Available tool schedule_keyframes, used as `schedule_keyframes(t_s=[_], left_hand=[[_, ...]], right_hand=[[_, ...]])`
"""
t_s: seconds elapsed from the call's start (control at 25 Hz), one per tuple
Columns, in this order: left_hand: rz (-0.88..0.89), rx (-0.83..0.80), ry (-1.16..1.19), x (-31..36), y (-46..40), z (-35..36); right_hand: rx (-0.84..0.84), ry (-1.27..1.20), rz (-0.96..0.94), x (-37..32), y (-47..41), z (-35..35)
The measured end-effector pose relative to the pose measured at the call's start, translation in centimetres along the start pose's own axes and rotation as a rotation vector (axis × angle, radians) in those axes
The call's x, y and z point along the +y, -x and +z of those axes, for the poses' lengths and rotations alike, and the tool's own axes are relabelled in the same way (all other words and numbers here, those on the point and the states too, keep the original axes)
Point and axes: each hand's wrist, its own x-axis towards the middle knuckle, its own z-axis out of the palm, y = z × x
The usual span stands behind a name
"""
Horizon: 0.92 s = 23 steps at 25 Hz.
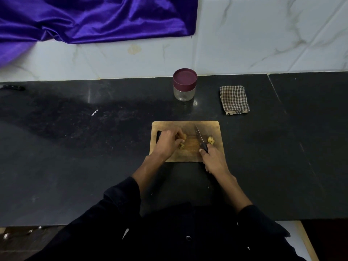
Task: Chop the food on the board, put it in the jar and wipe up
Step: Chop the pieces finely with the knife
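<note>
Wooden rectangular chopping board (188,125) lies on the black stone bench (75,147). Left hand (167,141) grasps the yellowish food piece (183,136); right hand (214,160) grasps the black-handled knife (200,137). Maroon-lidded glass jar (184,84) stands behind, lid on.

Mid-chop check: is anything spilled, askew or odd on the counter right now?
Nothing spilled. The food lies on the board, which sits square. Only note: the jar has its lid on, so it must be opened before filling. The checked cloth lies folded, slightly askew.
</note>
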Motion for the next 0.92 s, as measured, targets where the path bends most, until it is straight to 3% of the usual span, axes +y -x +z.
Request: schedule_keyframes(t_s=[0.28,0.68,0.92], left_hand=[[0.027,-0.015,-0.151,0.4,-0.1,0.0],[-0.003,-0.028,-0.171,0.8,-0.5,0.5],[-0.045,-0.111,-0.411,1.1,-2.3,1.0]], right_hand=[[-0.025,-0.009,0.009,-0.3,0.2,-0.2],[-0.032,-0.127,0.002,-0.1,0.8,-0.7],[-0.027,-0.245,0.039,1.2,1.6,-1.1]])
